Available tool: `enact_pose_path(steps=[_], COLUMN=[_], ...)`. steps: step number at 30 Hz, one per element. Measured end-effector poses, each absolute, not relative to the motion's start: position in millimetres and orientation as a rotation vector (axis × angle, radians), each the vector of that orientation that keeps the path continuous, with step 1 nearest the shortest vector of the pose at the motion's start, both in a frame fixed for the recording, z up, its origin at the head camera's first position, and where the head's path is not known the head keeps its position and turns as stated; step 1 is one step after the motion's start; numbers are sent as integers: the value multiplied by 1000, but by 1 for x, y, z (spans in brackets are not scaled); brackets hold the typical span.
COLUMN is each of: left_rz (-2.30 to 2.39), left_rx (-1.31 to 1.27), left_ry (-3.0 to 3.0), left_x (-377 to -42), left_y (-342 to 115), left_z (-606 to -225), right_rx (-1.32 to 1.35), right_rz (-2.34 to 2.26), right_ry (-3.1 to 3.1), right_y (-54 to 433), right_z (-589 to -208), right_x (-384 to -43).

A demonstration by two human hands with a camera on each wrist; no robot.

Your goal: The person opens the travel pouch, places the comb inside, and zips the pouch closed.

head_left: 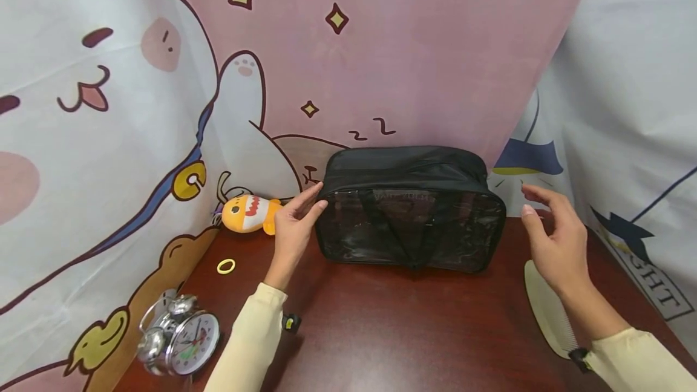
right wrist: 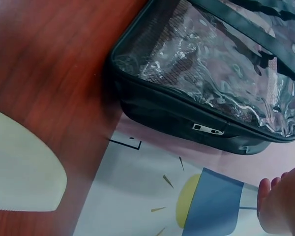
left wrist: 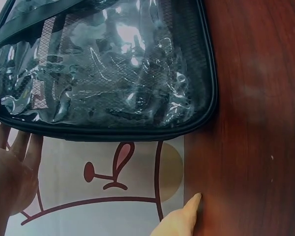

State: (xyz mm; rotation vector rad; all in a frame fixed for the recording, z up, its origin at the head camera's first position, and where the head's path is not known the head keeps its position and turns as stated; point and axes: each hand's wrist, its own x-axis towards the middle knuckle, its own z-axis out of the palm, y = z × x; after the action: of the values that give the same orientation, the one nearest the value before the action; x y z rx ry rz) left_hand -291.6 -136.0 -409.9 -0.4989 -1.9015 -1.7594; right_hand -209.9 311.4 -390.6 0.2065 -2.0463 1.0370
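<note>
A black bag [head_left: 408, 228] with a clear plastic front and dark straps stands upright against the back curtain. At its upper left corner is my left hand [head_left: 294, 225], the thumb by the front edge and the fingers along the side. In the left wrist view the fingers of the left hand [left wrist: 14, 167] reach past the bag's rim, and the thumb tip lies near its front. My right hand [head_left: 558, 241] hovers right of the bag, apart from it, with fingers loosely bent and nothing held. A zipper pull [right wrist: 208, 129] shows on the bag's side in the right wrist view.
A pale comb [head_left: 547, 310] lies on the table under my right hand. Left of the bag are an orange shark toy [head_left: 247, 213], a yellow ring [head_left: 225, 267] and a silver twin-bell alarm clock [head_left: 182, 337]. Printed curtains [head_left: 435, 65] enclose the wooden table [head_left: 392, 331].
</note>
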Motion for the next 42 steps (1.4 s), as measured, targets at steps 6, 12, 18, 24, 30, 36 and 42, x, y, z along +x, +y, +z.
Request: enact_pose_path(steps=[6, 12, 18, 24, 30, 36, 42], left_rz=[-1782, -1796, -1780, -1804, -1812, -1788, -1785], left_rx=[-494, -493, -476, -492, -490, -475, -469], left_ry=[-1860, -1888, -1892, -1843, -1843, -1879, -1886], left_x=[-297, -301, -302, -302, -301, -302, -301], left_y=[-135, -139, -139, -138, -138, -138, -138], left_z=[-412, -412, -410, -409, -410, -411, -412], right_rx=[158, 159, 61, -39, -122, -147, -163], right_rz=[1201, 1430, 1811, 1898, 2031, 2213, 2220], right_ry=[-2111, -2189, -2398, -2712, -2832, -2781, -2817], right_y=[318, 323, 330, 340, 346, 350, 354], right_z=[-389, -388, -378, -373, -390, -402, -403], right_x=[-226, -241, -259, -280, -287, -287, -286])
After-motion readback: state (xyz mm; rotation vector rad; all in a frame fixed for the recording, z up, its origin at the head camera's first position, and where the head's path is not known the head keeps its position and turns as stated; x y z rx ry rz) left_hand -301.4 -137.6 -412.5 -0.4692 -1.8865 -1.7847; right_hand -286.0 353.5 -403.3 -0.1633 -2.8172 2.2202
